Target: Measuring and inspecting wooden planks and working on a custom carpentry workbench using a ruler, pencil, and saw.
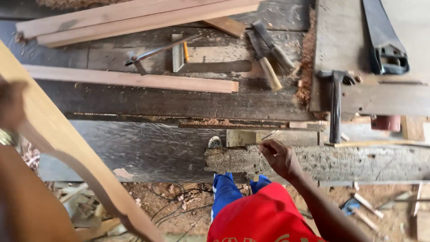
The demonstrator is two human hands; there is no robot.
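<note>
Spanning the upper half of the frame, the dark bench (pixel 148 101) carries loose timber and tools.

The plank (pixel 58 134) runs from the left edge down to the bottom centre, pale and long, with a curved lower edge. It looks stiff and fairly heavy, likely to swing at its far end. It would handle best gripped across its width near the middle, or with a hand towards each end. The sawn edges may splinter.

The left hand (pixel 11 105), at the left edge beside the plank's upper side, is blurred. I cannot tell how its fingers lie, or whether they grip the wood.

At the right centre lies a rough grey beam (pixel 349 161). It is thick, coarse and probably heavy, so it gives good friction but is hard on the skin. The right hand (pixel 278 157) rests on its top edge with the fingers curled and the tips drawn together. They seem to pinch something thin, too small to make out.

- Strips (pixel 134 18) lie at the upper left.
- A saw (pixel 385 40) lies at the upper right.
- A hammer (pixel 335 107) lies below the saw.
- A chisel (pixel 268 67) and a square (pixel 197 62) lie at the upper centre.
</note>
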